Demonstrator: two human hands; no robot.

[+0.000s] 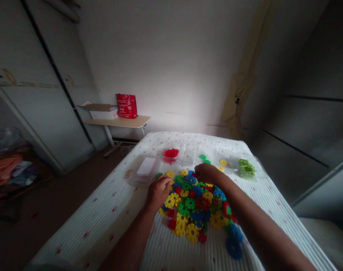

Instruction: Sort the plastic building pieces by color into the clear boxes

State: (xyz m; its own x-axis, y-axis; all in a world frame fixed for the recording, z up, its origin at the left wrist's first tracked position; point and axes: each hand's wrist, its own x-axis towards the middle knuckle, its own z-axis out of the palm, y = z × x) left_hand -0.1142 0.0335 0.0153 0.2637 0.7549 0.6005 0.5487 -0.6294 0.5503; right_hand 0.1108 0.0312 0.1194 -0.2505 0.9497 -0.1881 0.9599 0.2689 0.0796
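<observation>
over the far edge of the piled plastic pieces (190, 203), the right hand (207, 174) seems to pinch one red piece (195, 175); whether the left hand (159, 191), curled at their left side, grasps anything, i cannot tell. the pile, too overlapped to count, sits centrally, probably for easy reach. beyond, colours apart: two green discs (203, 156), two yellow discs (223, 162), one red heap (171, 153), one light-green heap (246, 167).
</observation>
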